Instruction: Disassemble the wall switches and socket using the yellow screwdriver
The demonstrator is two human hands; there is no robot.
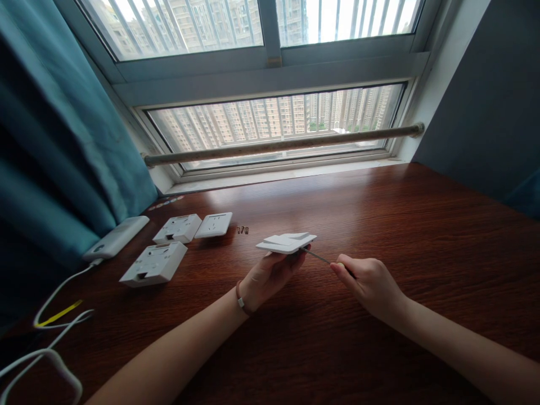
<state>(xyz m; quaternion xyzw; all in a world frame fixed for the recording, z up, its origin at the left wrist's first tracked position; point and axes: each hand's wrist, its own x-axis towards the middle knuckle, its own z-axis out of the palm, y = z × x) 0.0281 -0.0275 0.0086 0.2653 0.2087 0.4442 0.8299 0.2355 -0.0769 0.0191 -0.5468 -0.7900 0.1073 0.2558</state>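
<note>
My left hand (pixel 272 275) grips a white wall switch (pixel 284 243) from below, holding it tilted above the table; its rocker faces up and looks partly raised. My right hand (pixel 373 284) is closed around the handle of a screwdriver (pixel 317 257), most of the handle being hidden in the fist. The thin metal shaft points left, and its tip meets the switch's right edge near my left fingertips. Whether the tip sits in a slot, I cannot tell. Left of the switch, several small screws (pixel 242 230) lie beside a white socket panel (pixel 214 225).
Two white mounting boxes (pixel 154 264) rest on the brown wooden table (pixel 422 236), left of my hands. Farther left are a white power bank (pixel 118 239) with a white cable (pixel 59 357) and a yellow stick-like thing (pixel 61 313). A window bar (pixel 282 147) crosses behind the table.
</note>
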